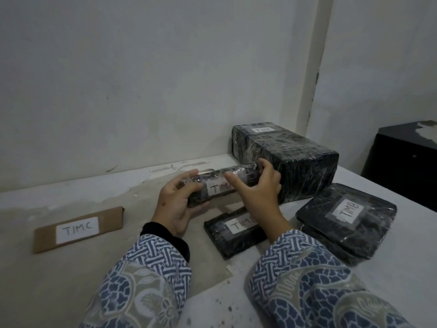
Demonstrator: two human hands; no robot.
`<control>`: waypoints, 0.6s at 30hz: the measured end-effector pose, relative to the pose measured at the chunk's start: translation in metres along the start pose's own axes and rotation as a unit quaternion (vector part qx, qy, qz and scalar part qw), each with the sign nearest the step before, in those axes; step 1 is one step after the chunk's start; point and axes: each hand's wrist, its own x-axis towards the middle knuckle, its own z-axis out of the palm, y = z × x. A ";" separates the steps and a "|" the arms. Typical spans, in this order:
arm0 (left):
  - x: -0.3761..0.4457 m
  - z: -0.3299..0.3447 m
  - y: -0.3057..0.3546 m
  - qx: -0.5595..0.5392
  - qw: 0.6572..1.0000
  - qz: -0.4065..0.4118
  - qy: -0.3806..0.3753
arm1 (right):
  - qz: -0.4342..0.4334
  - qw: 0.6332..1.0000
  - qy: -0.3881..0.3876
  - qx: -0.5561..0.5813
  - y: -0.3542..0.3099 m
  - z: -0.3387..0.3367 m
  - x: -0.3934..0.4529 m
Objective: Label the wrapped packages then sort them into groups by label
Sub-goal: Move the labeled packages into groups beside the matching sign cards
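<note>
Five packages are in view, and one of them, a long black-wrapped package (222, 183), is being held up off the table (71, 268) between both hands. The left hand (176, 207) is curled round its near end from below, thumb on top; the right hand (256, 188) is clasped over the far end, with its thumb pressed on the white label (218, 188), probably to smooth it down. The label reads "TIM" and the last letter is hidden under that thumb, so the group cannot be told.

A brown package (79, 229) marked "TIMC" is lying well apart on the left, seemingly a group of its own. To the right, a flat black package (233, 233) and a larger flat one (346, 221) marked "TIMB" are lying near each other, likely a second group. A big wrapped box (283, 157) is standing behind them by the wall, its label too small to be read with certainty.
</note>
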 end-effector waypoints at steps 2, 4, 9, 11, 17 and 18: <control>-0.003 0.000 0.001 -0.014 1.000 0.007 0.016 | 0.018 1.000 0.000 -0.010 0.000 0.001 -0.001; -0.006 0.002 -0.001 -0.016 0.999 0.012 0.025 | 0.018 1.000 -0.003 0.002 -0.001 0.003 -0.003; -0.014 0.006 -0.009 0.045 0.995 0.079 0.037 | -0.007 0.999 0.016 0.032 -0.004 0.010 -0.010; -0.013 0.005 -0.011 0.075 0.990 0.108 0.055 | -0.021 0.999 0.039 0.025 -0.006 0.011 -0.014; -0.015 0.010 -0.014 0.080 0.988 0.117 0.066 | -0.003 0.996 0.082 0.039 -0.008 0.011 -0.016; -0.015 0.010 -0.014 0.077 0.988 0.111 0.071 | -0.006 0.995 0.087 0.045 -0.008 0.011 -0.015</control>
